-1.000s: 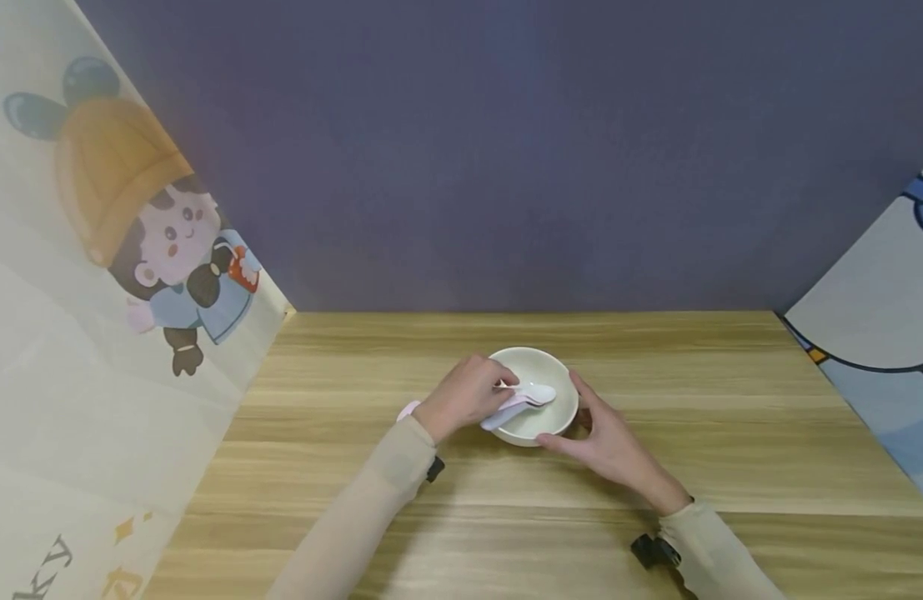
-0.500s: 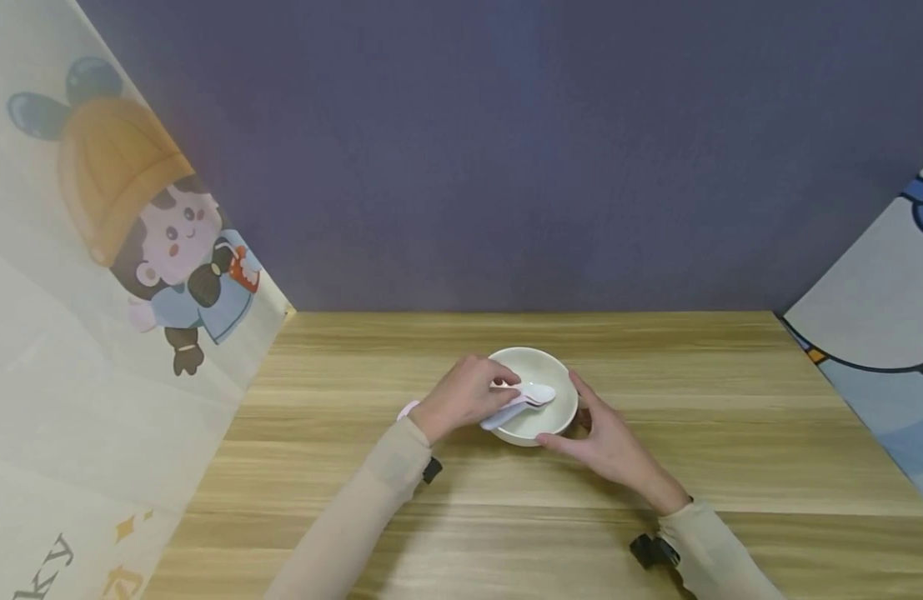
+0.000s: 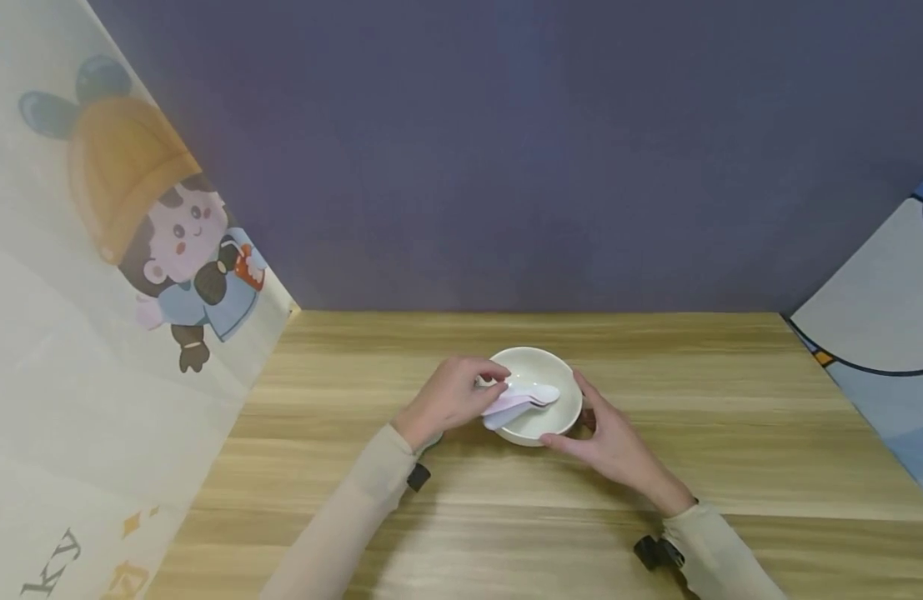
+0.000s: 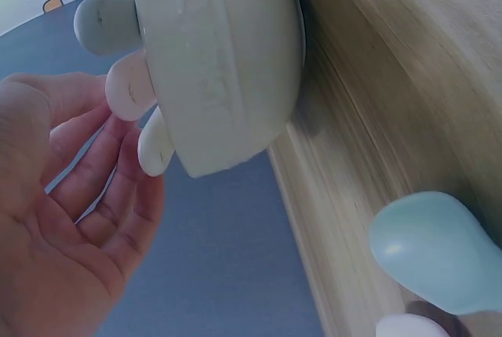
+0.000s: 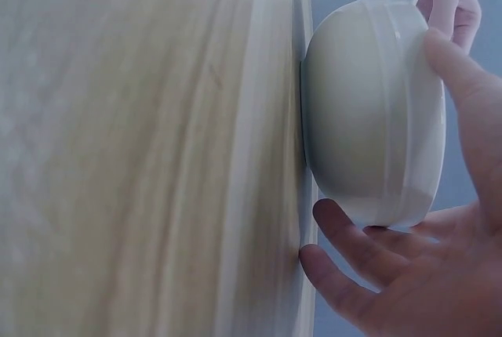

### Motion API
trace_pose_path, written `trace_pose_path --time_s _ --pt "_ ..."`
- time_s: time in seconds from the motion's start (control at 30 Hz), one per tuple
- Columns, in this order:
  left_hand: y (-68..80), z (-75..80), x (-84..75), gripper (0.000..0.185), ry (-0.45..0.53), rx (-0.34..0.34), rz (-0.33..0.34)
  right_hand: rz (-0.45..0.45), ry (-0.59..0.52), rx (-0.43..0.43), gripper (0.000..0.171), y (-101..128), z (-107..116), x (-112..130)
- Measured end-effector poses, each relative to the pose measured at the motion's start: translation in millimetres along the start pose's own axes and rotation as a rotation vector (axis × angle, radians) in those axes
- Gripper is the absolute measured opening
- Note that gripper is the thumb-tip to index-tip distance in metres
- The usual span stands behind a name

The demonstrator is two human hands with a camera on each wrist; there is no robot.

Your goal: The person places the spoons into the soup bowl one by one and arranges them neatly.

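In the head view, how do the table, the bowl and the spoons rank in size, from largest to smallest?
1. Table, by far the largest.
2. Bowl, much smaller, standing on the table.
3. Spoons, smallest; they lie across the bowl's rim and the left hand partly hides their handles.

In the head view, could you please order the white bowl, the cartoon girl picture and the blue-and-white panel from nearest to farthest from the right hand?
From the right hand:
1. White bowl: right at its fingers, which cup the bowl's right side at the table's middle.
2. Blue-and-white panel: off to the right, at the table's edge.
3. Cartoon girl picture: on the left wall panel, beyond the left hand.
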State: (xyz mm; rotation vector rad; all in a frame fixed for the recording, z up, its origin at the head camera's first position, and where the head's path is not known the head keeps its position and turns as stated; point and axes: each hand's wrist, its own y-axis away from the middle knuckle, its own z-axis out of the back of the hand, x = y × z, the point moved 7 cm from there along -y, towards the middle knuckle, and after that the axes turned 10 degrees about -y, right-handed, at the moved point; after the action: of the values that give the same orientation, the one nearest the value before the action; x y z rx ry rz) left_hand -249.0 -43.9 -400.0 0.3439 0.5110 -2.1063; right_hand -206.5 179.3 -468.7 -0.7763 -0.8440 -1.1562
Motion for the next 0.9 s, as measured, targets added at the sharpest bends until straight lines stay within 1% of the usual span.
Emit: trace_pose_path --time_s 0.17,0.37,0.47,0.67,0.9 --pt "3.9 3.2 6.6 0.025 -0.008 -0.015 0.009 -0.014 0.008 0.011 0.122 -0.7 -0.9 -0.7" --pt "13.3 9.3 20.4 0.023 -0.008 -0.055 0.042 -0.005 -0.017 0.009 0.121 0.5 -0.8 0.6" --pt "18.1 11.6 27.6 0.022 -0.003 -0.061 0.054 -0.006 -0.023 0.005 0.12 0.2 0.5 0.3" --pt "27.1 14.4 38.8 0.022 0.004 -0.058 0.065 -0.017 -0.011 0.006 0.122 -0.4 0.3 -1.2" --pt "36.1 11.4 43.5 0.02 -0.069 -0.026 0.08 -0.024 0.006 0.004 0.123 -0.1 0.1 -1.8"
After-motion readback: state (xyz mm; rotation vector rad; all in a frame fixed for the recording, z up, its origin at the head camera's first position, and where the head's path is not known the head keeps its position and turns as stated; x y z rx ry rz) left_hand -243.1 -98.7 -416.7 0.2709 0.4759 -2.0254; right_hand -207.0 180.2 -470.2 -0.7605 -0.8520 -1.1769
